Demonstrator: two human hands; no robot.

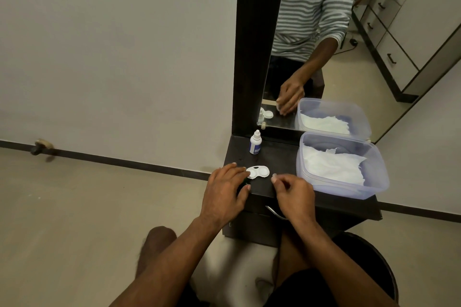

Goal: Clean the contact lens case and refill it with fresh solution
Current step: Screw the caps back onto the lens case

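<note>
The white contact lens case (259,172) lies flat on the dark dresser top (277,157), both wells facing up and uncapped. My left hand (224,194) is at the case's left end, thumb and fingers curled round a small dark green cap (245,182). Just right of the case, my right hand (291,193) pinches a small white piece (274,176) at its fingertips; the mirror shows it as a round white cap. A small white solution bottle (255,143) with a blue label stands upright behind the case, its cap on.
A clear plastic box (374,182) holding white tissues fills the right side of the dresser top. The mirror (311,57) rises behind it in a dark frame. A metal drawer handle (274,212) sits below the front edge. A black bin (374,264) stands at lower right.
</note>
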